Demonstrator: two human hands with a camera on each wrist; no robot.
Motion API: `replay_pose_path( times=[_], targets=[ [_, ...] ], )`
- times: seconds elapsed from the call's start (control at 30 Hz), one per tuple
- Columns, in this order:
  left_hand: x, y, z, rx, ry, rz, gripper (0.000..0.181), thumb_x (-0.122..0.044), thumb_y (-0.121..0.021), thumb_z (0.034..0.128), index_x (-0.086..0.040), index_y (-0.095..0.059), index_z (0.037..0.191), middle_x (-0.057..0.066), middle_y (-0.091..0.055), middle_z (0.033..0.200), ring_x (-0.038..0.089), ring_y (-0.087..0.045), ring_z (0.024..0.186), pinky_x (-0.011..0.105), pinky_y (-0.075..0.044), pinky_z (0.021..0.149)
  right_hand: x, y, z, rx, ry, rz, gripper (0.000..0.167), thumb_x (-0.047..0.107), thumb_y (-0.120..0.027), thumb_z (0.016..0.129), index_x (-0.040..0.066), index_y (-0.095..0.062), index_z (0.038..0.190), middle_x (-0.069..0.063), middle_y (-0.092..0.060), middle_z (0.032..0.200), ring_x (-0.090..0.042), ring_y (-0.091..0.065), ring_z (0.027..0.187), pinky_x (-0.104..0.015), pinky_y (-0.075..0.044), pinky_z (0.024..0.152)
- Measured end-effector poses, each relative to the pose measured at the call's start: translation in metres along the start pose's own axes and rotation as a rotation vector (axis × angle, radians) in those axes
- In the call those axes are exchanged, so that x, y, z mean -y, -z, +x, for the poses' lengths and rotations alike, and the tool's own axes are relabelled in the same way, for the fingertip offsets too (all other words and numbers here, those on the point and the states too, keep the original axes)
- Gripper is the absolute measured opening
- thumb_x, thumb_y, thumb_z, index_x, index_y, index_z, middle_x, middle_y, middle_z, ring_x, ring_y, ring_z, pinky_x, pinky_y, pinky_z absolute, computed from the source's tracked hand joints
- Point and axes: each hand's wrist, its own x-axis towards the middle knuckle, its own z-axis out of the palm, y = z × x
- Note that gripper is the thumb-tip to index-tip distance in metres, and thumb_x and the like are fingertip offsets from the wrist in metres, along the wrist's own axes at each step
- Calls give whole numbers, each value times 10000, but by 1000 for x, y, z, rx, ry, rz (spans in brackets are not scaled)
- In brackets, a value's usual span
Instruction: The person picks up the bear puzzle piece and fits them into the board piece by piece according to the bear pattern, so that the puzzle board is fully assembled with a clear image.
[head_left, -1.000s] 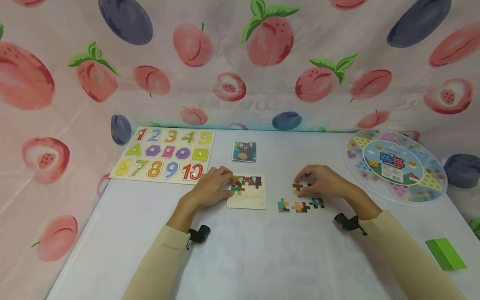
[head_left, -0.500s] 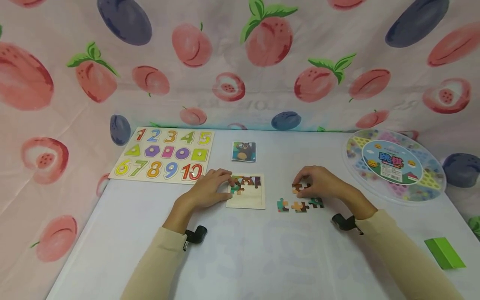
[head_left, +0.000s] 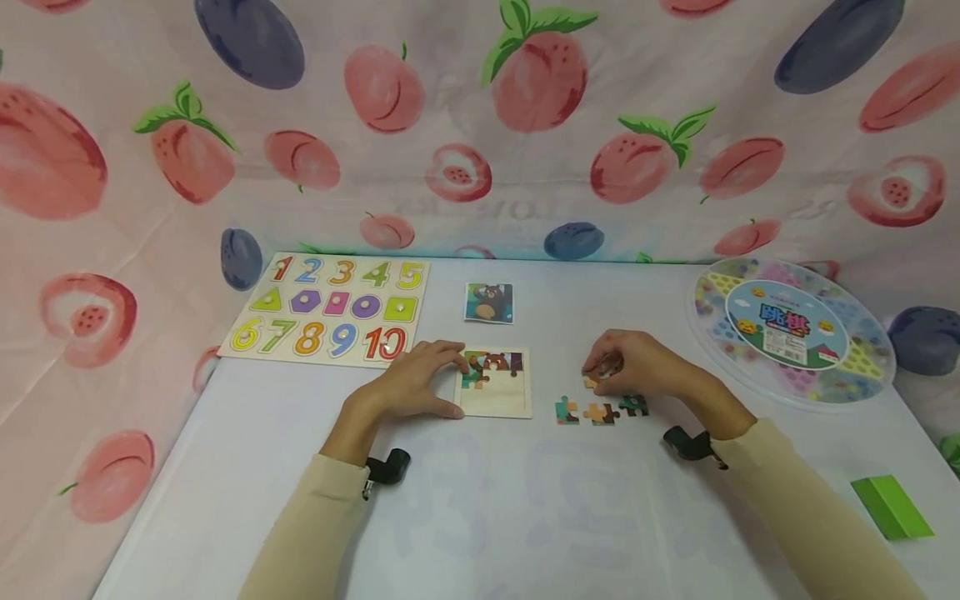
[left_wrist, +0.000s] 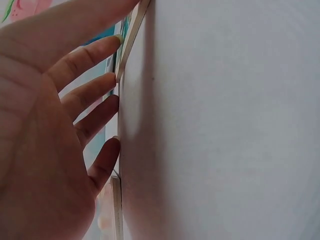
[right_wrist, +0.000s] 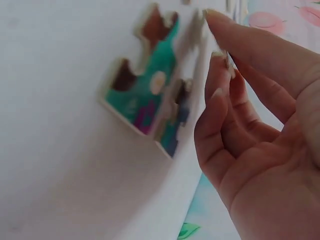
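A square wooden puzzle tray (head_left: 495, 400) lies in the middle of the table in the head view, with joined bear-picture pieces (head_left: 497, 362) along its top and upper left. My left hand (head_left: 408, 379) is at the tray's left side, fingers extended, the index finger by the upper corner and the thumb by the lower one. To the right, my right hand (head_left: 641, 364) pinches a brown and orange puzzle piece (head_left: 591, 381), partly hidden by the fingers. Below it lie three loose pieces: a teal one (head_left: 567, 411), an orange-brown one (head_left: 602, 414) and a dark green one (head_left: 633, 406).
Behind the tray lies a bear picture card (head_left: 489, 302). A number and shape board (head_left: 330, 310) is at the back left, a round board-game box (head_left: 787, 333) at the back right. Near the right edge sits a green block (head_left: 891, 508).
My left thumb has slid down toward the tray's lower left corner, spreading from the index finger. The right hand stays nearly in place, its fingers shifting slightly on the puzzle piece.
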Motion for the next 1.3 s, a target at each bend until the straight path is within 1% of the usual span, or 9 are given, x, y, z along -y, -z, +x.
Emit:
replay_pose_path(
  times=[0.17,0.27,0.4,0.57,0.73,0.93,1.03,1.13,1.3],
  targets=[
    [0,-1,1,3,10,-6,541,-406,-860,785,-253,-632,1251,23,-394,1647,314,-387,1483,601,-328,1202,2,5,3,-15,20,8,233,150,-848,821,140,-797,1048,-36,-695,1081,-128,-655,914,-174,-553,771],
    [1,-2,1,7,15,-3,548,-412,-859,786,-253,-632,1258,17,-392,1649,311,-376,1500,599,-323,1214,2,6,6,-33,35,48,258,160,-843,828,120,-797,1079,-56,-702,1099,-137,-655,917,-177,-558,761],
    [1,-3,3,4,10,7,555,-421,-857,784,-249,-632,1261,19,-399,1644,312,-381,1502,601,-330,1212,7,6,12,-45,53,103,282,155,-833,840,96,-782,1111,-90,-702,1133,-168,-706,946,-191,-582,764],
    [2,-3,3,9,19,4,550,-420,-859,780,-258,-631,1253,7,-397,1645,303,-378,1501,591,-323,1219,18,1,24,-45,76,164,323,156,-841,831,72,-761,1133,-117,-702,1170,-210,-765,966,-231,-624,807],
    [2,-3,2,11,19,-4,547,-416,-857,783,-264,-630,1256,2,-394,1647,300,-375,1500,591,-320,1222,31,-8,36,-20,113,197,340,103,-839,824,38,-757,1148,-145,-696,1193,-230,-763,980,-252,-630,829],
    [1,-2,3,2,19,-15,548,-398,-860,785,-257,-630,1262,4,-395,1645,302,-374,1496,595,-321,1212,46,-20,49,34,154,222,351,104,-845,817,30,-761,1150,-153,-687,1223,-240,-755,990,-246,-625,836],
    [1,-2,3,5,20,-19,547,-396,-864,782,-256,-631,1257,3,-399,1642,302,-371,1499,597,-318,1214,52,-26,54,41,171,215,345,105,-838,826,27,-760,1153,-156,-675,1258,-237,-759,988,-247,-627,830],
    [1,-3,4,4,18,-16,543,-400,-866,782,-253,-632,1249,7,-403,1639,307,-370,1502,604,-318,1212,59,-31,59,34,165,194,348,116,-839,829,37,-761,1159,-138,-678,1279,-211,-757,978,-234,-624,808],
    [2,-2,3,1,24,-17,535,-397,-865,783,-252,-634,1243,8,-407,1636,308,-373,1499,604,-321,1211,70,-38,64,18,135,179,370,137,-842,830,48,-753,1178,-119,-711,1251,-181,-755,961,-240,-622,785]
  ],
)
